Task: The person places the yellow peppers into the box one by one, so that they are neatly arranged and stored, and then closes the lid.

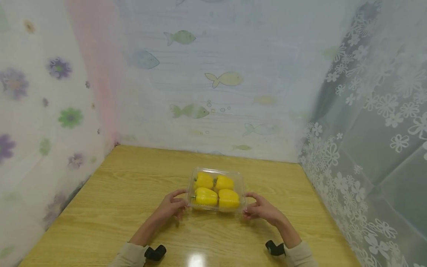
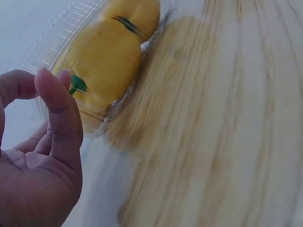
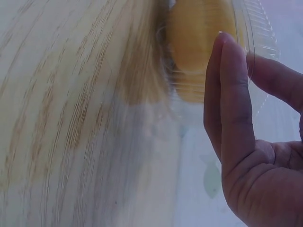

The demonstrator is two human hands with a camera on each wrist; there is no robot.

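A clear plastic container [image 1: 241, 178] with several yellow bell peppers [image 1: 206, 196] inside stands in the middle of the wooden table. At its left side my left hand [image 1: 171, 205] pinches the rim between thumb and fingers. Opposite it, my right hand [image 1: 261, 210] pinches the right rim in the same way. Green stems show on two peppers [image 2: 106, 56] in the left wrist view. The right wrist view has fingers and thumb on either side of the clear edge, with a pepper [image 3: 191, 35] behind it. Whether the container's base touches the table I cannot tell.
The wooden table [image 1: 133, 174] reaches back to a wall covering [image 1: 213, 122] printed with fish. Flowered sheets hang along the left [image 1: 40, 111] and right [image 1: 377, 141] sides. A black wrist mount [image 1: 155, 253] sits at the left cuff, another mount [image 1: 275, 248] at the right.
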